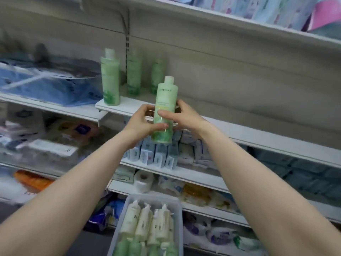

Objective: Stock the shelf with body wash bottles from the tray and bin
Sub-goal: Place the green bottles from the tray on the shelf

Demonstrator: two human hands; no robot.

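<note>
A green body wash bottle [165, 106] with a white cap is upright in front of the white shelf [239, 130], held in both hands. My left hand [142, 122] grips its lower left side and my right hand [180, 115] grips its right side, thumb across the label. Three more green bottles [110, 78] stand on the shelf behind, to the left. Below, a clear tray [177, 215] holds several cream pump bottles [145, 222] and green bottles [136, 248] lying flat.
A blue packaged item [46, 84] fills the shelf to the left. Small blue-white boxes [160, 154] and a paper roll [144, 180] sit on lower shelves. Packs of goods line the top shelf [258, 10]. To the right of the standing bottles the shelf is bare.
</note>
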